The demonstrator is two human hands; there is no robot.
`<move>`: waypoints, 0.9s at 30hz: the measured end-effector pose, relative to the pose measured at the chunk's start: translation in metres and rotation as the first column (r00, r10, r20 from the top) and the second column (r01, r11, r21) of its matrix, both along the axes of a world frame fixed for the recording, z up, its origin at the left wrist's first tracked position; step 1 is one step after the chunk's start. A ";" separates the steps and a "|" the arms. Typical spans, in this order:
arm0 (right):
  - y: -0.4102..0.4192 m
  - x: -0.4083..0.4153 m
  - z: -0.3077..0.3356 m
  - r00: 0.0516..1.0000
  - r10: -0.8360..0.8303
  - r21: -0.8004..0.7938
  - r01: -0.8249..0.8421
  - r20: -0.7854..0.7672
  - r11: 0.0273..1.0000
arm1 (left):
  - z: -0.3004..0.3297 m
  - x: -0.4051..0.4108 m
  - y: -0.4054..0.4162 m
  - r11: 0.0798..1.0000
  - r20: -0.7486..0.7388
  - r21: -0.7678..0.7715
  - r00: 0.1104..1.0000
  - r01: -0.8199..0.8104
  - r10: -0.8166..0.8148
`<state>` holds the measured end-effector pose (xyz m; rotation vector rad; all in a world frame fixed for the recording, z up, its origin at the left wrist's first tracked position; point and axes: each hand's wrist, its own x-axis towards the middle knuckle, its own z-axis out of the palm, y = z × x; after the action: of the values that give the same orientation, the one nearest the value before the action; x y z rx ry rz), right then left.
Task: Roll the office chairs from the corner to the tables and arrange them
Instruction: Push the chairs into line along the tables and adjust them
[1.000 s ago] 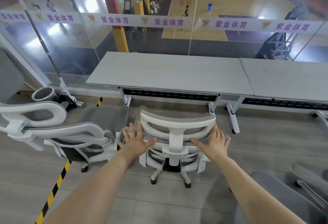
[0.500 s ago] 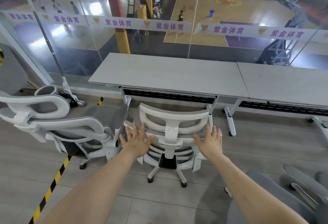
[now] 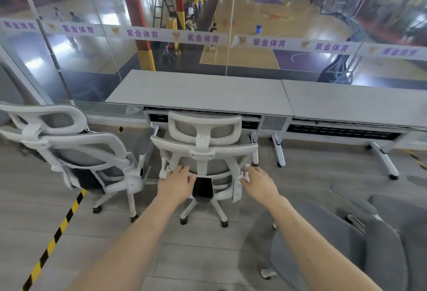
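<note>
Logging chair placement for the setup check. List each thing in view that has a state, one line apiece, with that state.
Middle chair: upright, facing the left table, seat partly under its edge.
Left hand: on the chair's lower back frame.
Right hand: fingers on the frame's right side.
Left chair: upright, beside the table's left end, turned at an angle.
Grey chair: at lower right, away from the tables.
Left table: butted against the right table.

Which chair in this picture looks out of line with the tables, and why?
The left chair sits askew beyond the left table, its back angled away. The middle chair, touched by left hand and right hand, faces that table squarely.
</note>
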<state>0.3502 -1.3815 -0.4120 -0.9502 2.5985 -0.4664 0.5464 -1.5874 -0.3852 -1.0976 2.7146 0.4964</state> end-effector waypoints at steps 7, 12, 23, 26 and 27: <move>0.102 0.090 0.012 0.993 -0.054 -0.048 0.049 -0.106 0.998 | 0.004 0.059 0.092 0.998 -0.172 -0.021 0.983 0.058 -0.061; 0.191 0.168 0.021 0.981 -0.155 -0.083 0.145 -0.120 0.986 | 0.007 0.105 0.173 0.985 -0.211 -0.048 0.962 0.168 -0.174; 0.385 0.276 0.035 0.889 -0.427 -0.166 0.402 -0.166 0.901 | 0.016 0.153 0.353 0.908 -0.230 -0.019 0.882 0.419 -0.412; 0.438 0.293 0.039 0.849 -0.492 -0.219 0.452 -0.190 0.865 | 0.019 0.148 0.404 0.871 -0.199 -0.030 0.851 0.490 -0.486; 0.456 0.297 0.040 0.835 -0.515 -0.232 0.471 -0.195 0.851 | 0.021 0.145 0.422 0.855 -0.197 -0.040 0.835 0.517 -0.514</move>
<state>0.6476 -0.9260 -0.3721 -0.3766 3.0814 -0.7595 0.6912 -1.1656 -0.3644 -0.2761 3.0022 0.5529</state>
